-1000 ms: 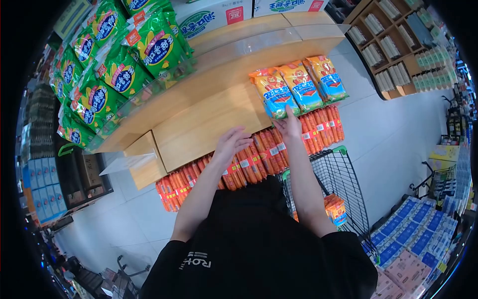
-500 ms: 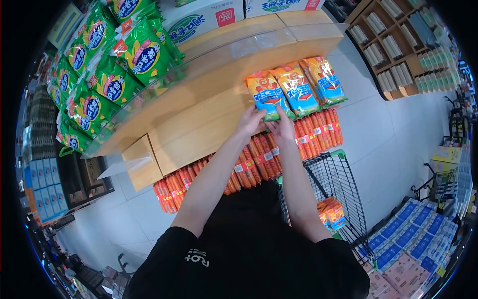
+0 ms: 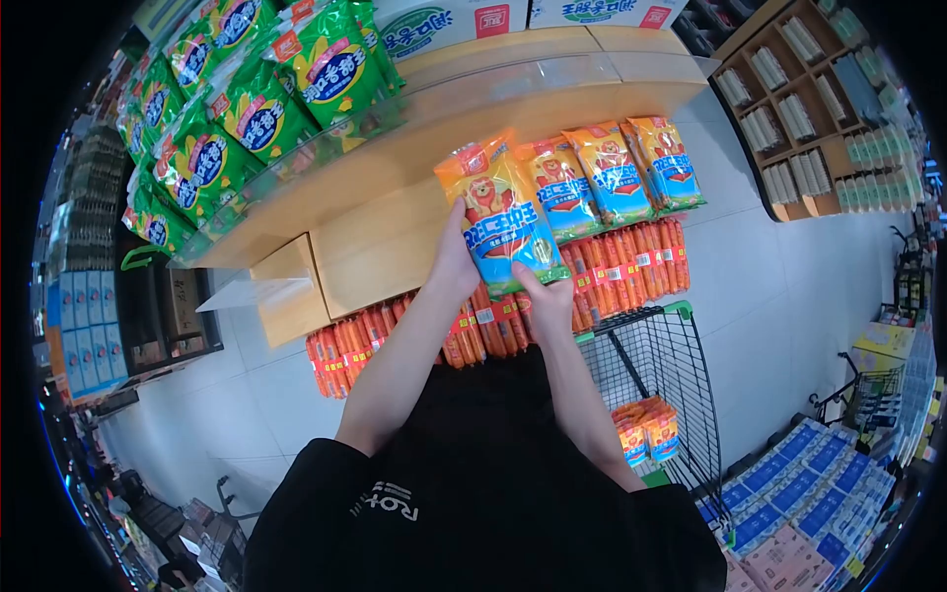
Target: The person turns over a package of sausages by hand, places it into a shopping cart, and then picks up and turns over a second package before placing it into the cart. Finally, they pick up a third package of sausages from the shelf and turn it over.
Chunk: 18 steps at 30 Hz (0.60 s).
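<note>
The orange-and-blue sausage packet (image 3: pixel 503 222) is held up in the air in front of the wooden display table (image 3: pixel 395 247), tilted, with its printed face toward the camera. It sits just left of, and partly overlapping, the row of matching packets (image 3: pixel 617 178) that lean against the table's step. The left hand (image 3: pixel 456 261) has its grip clamped on the packet's left edge, and the fingers are hidden behind the wrapper. The right hand (image 3: pixel 546 299) has its grip clamped on the packet's lower end from below, with the thumb on the front.

Directly under the packet and both hands lie red sausage sticks (image 3: pixel 631 257). They are packed side by side in a long band along the table's lower ledge, running from below the leaning row leftward past the forearms.

On the table's upper level, to the left, green snack bags (image 3: pixel 256 109) are stacked behind a clear barrier. White cardboard boxes (image 3: pixel 434 25) stand along the top edge.

To the person's right, near the hip, is a wire shopping cart (image 3: pixel 661 355) with green trim. A few orange-and-blue packets (image 3: pixel 646 434) lie at its bottom. Beyond the cart, stacks of blue packs (image 3: pixel 809 493) sit on the pale floor (image 3: pixel 769 286). A wooden shelf unit (image 3: pixel 789 99) with small boxed goods stands at the upper right.
</note>
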### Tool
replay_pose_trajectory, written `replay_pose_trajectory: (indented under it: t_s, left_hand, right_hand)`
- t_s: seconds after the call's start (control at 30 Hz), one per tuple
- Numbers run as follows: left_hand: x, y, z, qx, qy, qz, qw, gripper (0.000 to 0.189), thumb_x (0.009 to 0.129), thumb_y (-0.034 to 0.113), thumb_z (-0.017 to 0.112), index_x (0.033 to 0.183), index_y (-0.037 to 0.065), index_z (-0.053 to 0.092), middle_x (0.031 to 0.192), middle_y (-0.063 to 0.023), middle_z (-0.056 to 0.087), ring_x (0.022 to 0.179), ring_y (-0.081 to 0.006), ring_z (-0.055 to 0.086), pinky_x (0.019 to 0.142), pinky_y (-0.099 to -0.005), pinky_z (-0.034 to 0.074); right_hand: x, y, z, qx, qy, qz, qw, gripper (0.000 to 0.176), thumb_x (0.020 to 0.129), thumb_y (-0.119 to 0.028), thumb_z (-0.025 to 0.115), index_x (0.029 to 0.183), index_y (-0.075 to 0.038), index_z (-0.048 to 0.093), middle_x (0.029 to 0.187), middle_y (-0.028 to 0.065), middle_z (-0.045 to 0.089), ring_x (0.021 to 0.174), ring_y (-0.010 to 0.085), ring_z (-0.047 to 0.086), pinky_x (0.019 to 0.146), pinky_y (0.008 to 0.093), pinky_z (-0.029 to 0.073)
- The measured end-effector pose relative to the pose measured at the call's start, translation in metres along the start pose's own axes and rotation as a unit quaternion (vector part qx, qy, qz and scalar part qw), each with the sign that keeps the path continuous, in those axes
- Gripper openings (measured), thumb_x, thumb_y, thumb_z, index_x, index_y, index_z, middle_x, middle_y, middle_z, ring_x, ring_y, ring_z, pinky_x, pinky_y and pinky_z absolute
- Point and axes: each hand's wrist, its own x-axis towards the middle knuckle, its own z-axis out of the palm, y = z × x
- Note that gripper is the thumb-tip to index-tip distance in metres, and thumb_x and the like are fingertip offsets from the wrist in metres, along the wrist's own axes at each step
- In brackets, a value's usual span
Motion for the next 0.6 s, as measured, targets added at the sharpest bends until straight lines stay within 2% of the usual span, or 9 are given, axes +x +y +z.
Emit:
replay_pose_trajectory:
  t_s: [0.17, 0.2, 0.3, 0.33, 0.43, 0.5, 0.53, 0.57, 0.6]
  left_hand:
    - [-0.04, 0.019, 0.0, -0.078, 0.021, 0.052, 0.995, 0.055, 0.087, 0.055, 0.032, 0.115, 0.011, 0.048, 0.103, -0.0078, 0.059, 0.09, -0.0206, 0.058, 0.082, -0.0372, 0.047]
    - [-0.055, 0.027, 0.009, -0.078, 0.037, 0.056, 0.995, 0.048, 0.087, 0.051, 0.034, 0.104, 0.01, 0.052, 0.091, -0.0048, 0.06, 0.079, -0.0195, 0.06, 0.072, -0.0333, 0.05]
    - [-0.067, 0.028, -0.004, -0.056, 0.008, 0.101, 0.993, 0.048, 0.087, 0.051, 0.034, 0.108, 0.01, 0.049, 0.097, -0.0073, 0.059, 0.084, -0.0202, 0.058, 0.074, -0.0335, 0.049]
    - [-0.075, 0.027, -0.005, -0.036, 0.005, 0.121, 0.992, 0.05, 0.087, 0.051, 0.034, 0.112, 0.009, 0.046, 0.101, -0.0082, 0.057, 0.089, -0.0205, 0.057, 0.077, -0.0338, 0.048]
    - [-0.119, 0.025, 0.0, 0.0, -0.003, 0.179, 0.984, 0.054, 0.088, 0.051, 0.031, 0.121, 0.008, 0.038, 0.115, -0.0103, 0.05, 0.102, -0.0217, 0.051, 0.086, -0.0353, 0.044]
    - [-0.151, 0.026, 0.001, -0.008, -0.006, 0.216, 0.976, 0.057, 0.09, 0.051, 0.029, 0.127, 0.008, 0.031, 0.123, -0.0112, 0.044, 0.111, -0.0226, 0.045, 0.092, -0.0367, 0.039]
    - [-0.161, 0.024, -0.017, -0.068, -0.078, 0.168, 0.98, 0.06, 0.09, 0.051, 0.027, 0.13, 0.006, 0.028, 0.126, -0.0112, 0.041, 0.116, -0.0235, 0.042, 0.098, -0.0383, 0.034]
    - [-0.169, 0.02, -0.026, -0.044, -0.088, 0.182, 0.978, 0.057, 0.09, 0.047, 0.032, 0.129, 0.005, 0.029, 0.125, -0.0109, 0.042, 0.116, -0.0225, 0.042, 0.098, -0.0378, 0.034]
    - [-0.18, 0.021, -0.027, -0.021, -0.098, 0.195, 0.976, 0.055, 0.09, 0.044, 0.037, 0.128, 0.004, 0.03, 0.124, -0.0105, 0.043, 0.115, -0.0216, 0.042, 0.098, -0.0374, 0.033]
  right_hand:
    - [-0.041, -0.017, 0.048, -0.084, -0.1, -0.107, 0.986, 0.058, 0.074, 0.006, 0.063, 0.125, 0.003, 0.036, 0.107, 0.0089, 0.055, 0.093, 0.0128, 0.056, 0.081, 0.0246, 0.046]
    - [-0.048, -0.019, 0.054, -0.121, -0.118, -0.112, 0.979, 0.062, 0.074, 0.005, 0.062, 0.129, 0.004, 0.032, 0.115, 0.013, 0.052, 0.103, 0.0149, 0.052, 0.086, 0.0268, 0.044]
    - [-0.065, -0.016, 0.065, -0.237, -0.134, -0.231, 0.934, 0.059, 0.074, 0.005, 0.062, 0.126, 0.005, 0.036, 0.12, 0.0184, 0.049, 0.108, 0.0193, 0.051, 0.089, 0.0308, 0.042]
    - [-0.07, -0.013, 0.069, -0.235, -0.117, -0.246, 0.933, 0.054, 0.07, 0.006, 0.064, 0.12, 0.007, 0.044, 0.123, 0.0232, 0.046, 0.112, 0.0286, 0.048, 0.093, 0.035, 0.039]
    - [-0.081, -0.015, 0.072, -0.359, -0.113, -0.416, 0.828, 0.048, 0.068, 0.004, 0.065, 0.113, 0.008, 0.05, 0.121, 0.0255, 0.046, 0.113, 0.0379, 0.046, 0.095, 0.0396, 0.036]
    - [-0.086, -0.018, 0.075, -0.409, -0.12, -0.46, 0.779, 0.041, 0.068, -0.003, 0.064, 0.108, -0.001, 0.057, 0.121, 0.0231, 0.047, 0.116, 0.04, 0.042, 0.098, 0.0494, 0.028]
    - [-0.09, -0.019, 0.075, -0.455, -0.123, -0.48, 0.739, 0.041, 0.068, -0.004, 0.063, 0.108, -0.003, 0.058, 0.121, 0.0221, 0.047, 0.116, 0.0393, 0.041, 0.099, 0.0515, 0.025]
    - [-0.095, -0.019, 0.077, -0.499, -0.126, -0.497, 0.698, 0.04, 0.068, -0.006, 0.062, 0.108, -0.006, 0.059, 0.121, 0.0211, 0.048, 0.117, 0.0386, 0.041, 0.1, 0.0536, 0.023]
    - [-0.102, -0.018, 0.081, -0.51, -0.132, -0.481, 0.7, 0.041, 0.067, -0.007, 0.062, 0.108, -0.012, 0.059, 0.123, 0.0184, 0.047, 0.119, 0.0377, 0.038, 0.1, 0.0567, 0.018]
